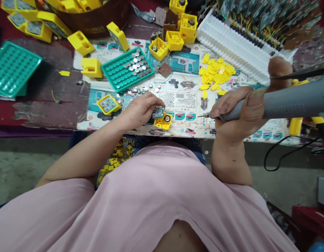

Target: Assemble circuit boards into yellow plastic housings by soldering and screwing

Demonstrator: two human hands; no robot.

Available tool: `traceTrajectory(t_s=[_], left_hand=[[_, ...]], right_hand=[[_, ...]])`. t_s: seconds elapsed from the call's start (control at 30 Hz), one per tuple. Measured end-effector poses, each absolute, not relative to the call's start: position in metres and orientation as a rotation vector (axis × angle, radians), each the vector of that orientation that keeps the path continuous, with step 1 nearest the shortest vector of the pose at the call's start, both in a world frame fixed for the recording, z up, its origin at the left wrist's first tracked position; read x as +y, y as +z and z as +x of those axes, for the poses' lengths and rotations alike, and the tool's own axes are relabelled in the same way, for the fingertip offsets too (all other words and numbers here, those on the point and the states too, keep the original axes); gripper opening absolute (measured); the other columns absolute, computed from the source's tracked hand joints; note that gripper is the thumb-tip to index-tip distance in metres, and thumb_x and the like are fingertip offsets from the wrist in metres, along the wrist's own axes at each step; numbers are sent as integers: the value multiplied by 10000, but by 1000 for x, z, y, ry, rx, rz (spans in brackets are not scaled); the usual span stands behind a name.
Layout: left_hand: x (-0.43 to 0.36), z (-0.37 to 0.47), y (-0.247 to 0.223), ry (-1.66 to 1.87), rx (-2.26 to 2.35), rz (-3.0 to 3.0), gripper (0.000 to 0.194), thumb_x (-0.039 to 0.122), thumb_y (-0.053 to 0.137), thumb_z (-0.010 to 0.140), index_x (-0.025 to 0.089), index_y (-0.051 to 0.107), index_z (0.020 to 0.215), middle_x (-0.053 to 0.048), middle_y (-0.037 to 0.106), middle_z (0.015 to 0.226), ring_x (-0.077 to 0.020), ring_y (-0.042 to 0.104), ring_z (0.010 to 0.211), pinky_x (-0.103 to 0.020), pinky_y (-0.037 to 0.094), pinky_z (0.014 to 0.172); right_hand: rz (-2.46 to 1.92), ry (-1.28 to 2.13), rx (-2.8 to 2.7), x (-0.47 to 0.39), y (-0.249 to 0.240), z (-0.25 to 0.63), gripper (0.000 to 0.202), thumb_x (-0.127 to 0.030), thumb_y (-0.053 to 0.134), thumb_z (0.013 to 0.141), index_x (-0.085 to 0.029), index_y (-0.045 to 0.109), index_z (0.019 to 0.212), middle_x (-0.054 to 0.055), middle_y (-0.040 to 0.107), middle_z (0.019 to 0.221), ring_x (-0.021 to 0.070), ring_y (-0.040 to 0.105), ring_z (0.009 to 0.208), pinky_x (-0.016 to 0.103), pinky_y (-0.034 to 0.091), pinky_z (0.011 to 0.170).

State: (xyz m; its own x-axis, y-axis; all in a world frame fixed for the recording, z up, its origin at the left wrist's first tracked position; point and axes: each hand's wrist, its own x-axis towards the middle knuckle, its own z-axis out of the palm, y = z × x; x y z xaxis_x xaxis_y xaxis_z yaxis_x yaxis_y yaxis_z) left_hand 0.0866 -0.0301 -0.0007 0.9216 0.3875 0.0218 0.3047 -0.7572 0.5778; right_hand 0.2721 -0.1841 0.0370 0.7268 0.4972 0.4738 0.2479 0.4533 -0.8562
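My left hand [142, 110] pinches a small grey-blue plate [158, 112] at the edge of an open yellow casing [163, 122]. A round metal part shows inside this casing, close to the table's front edge. My right hand [238, 108] is wrapped round a grey electric screwdriver [288, 101]. Its thin bit points left, apart from the casing. Left of my left hand lies another yellow casing [108, 104] with a grey inner face. Loose button cells [151, 86] are scattered just beyond my fingers.
A green tray [111, 71] holds button cells; another green tray [17, 66] lies far left. Small yellow tabs [215, 71] form a pile. Behind them a white rack [230, 45] holds wired boards. A round brown container [98, 21] carries yellow casings. A black cable [269, 169] hangs at right.
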Motion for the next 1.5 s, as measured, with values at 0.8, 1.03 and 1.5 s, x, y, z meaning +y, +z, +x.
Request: traceTrajectory(t_s=[0.8,1.03,1.5], left_hand=[[-18,218,30,208,567,2899,470,346,548,956,155,546,1385,-154,680,1255,-319,628,1160,-438,461,966],[-8,226,35,273,628,2853,575,349,514,994,161,380,1520,-189,386,1586,-348,397,1441,-503,354,1141],[-8,-1,39,-151,1267,2829,780,515,669,856,165,421,1507,-163,673,1252,-364,598,1179,-485,464,991]], right_hand=[[-963,170,-757,-204,34,285,371,-300,707,817,-321,602,1171,-127,524,492,99,455,338,209,435,351],[-984,143,-755,-202,33,284,377,-308,697,802,-288,581,1160,-133,525,470,107,426,313,211,404,322],[-1021,172,-767,-198,37,280,326,-330,674,801,-268,608,1114,-120,535,476,97,415,316,225,424,331]])
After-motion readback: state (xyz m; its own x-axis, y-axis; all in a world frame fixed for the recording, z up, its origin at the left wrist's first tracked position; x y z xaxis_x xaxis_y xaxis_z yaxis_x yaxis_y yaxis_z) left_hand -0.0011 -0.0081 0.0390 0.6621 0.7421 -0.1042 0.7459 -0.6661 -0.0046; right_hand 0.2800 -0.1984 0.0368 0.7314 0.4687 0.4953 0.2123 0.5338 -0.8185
